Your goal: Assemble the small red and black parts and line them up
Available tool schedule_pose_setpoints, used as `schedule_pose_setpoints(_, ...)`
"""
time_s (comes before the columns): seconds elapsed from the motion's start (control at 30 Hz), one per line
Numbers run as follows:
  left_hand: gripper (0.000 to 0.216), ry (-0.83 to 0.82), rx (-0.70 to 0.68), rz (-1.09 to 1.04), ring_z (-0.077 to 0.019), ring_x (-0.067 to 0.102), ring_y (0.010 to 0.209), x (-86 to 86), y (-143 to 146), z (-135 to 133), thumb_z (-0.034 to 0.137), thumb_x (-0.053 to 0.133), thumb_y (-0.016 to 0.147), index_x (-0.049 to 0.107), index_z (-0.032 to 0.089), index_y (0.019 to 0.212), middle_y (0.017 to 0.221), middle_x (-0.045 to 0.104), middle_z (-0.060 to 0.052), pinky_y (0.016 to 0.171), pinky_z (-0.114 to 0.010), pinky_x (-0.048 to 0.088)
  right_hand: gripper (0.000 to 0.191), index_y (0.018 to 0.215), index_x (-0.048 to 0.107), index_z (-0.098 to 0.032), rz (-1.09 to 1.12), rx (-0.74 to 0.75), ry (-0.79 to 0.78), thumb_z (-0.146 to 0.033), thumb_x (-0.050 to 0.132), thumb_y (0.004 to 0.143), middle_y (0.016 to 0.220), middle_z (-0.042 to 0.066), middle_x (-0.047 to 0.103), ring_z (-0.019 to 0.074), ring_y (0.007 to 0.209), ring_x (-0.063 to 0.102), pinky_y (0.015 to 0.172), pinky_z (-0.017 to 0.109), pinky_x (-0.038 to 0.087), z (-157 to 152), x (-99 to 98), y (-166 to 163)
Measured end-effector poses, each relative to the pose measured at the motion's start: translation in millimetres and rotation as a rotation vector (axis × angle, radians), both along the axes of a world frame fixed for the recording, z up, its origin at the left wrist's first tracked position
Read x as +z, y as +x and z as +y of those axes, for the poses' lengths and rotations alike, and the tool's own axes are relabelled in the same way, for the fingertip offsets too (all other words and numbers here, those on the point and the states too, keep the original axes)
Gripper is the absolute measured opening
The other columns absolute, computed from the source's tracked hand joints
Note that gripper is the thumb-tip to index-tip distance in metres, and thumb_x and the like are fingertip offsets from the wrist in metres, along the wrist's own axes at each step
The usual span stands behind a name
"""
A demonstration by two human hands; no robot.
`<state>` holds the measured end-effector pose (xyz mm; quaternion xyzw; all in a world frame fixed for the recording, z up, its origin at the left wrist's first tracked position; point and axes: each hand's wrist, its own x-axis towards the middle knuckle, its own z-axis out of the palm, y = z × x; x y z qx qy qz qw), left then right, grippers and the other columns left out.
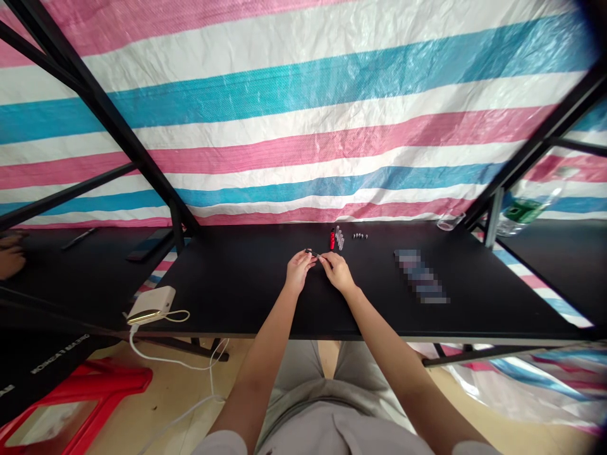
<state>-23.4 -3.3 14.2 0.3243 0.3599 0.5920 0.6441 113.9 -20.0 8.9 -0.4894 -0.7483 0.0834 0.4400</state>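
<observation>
Over the black table, my left hand (298, 268) and my right hand (337, 270) come close together, fingers pinched. Between them is a small dark piece (312, 253), too small to name for sure; the left fingers grip its dark end. My right fingertips meet its other end, where a lighter bit shows, but what they pinch is hard to make out. Just beyond my hands lie a red and black tube (332, 239) and a cluster of small clear tubes (339, 237). Right of these sits a short row of small black and silver parts (360, 236).
A white power bank (152, 304) with a white cable lies at the table's left front. To the right is a blurred-out flat object (421, 276); behind it, a clear cup (450, 220). Black frame bars slope at both sides. Another person's hand (11, 258) rests at far left.
</observation>
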Motion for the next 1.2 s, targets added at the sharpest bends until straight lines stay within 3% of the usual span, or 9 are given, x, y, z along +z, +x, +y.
schedule_pose_setpoints(0.17,0.032,0.020,-0.047,0.060,-0.0109,0.060,0.066,1.1,0.6,-2.0,0.030,0.076,0.058,0.065,0.011,0.082,0.078,0.065,-0.005,0.067,-0.025,0.045,0.030,0.091,0.060,-0.019,0.019,-0.013,0.004,-0.035,0.035,0.091,0.086,0.006,0.064,0.0171,0.080,0.058,0.076,0.031,0.042,0.7,-0.8,0.2)
schedule_pose_setpoints(1.2,0.028,-0.080,0.053,-0.012,-0.0067,0.054,0.057,1.9,0.9,0.2,0.027,0.075,0.059,0.057,0.013,0.074,0.067,0.059,0.000,0.062,-0.023,0.042,0.024,0.094,0.061,-0.021,0.025,-0.057,0.029,-0.034,0.042,0.089,0.089,0.005,0.065,0.0159,0.078,0.060,0.072,0.029,0.042,1.7,-5.5,-0.6)
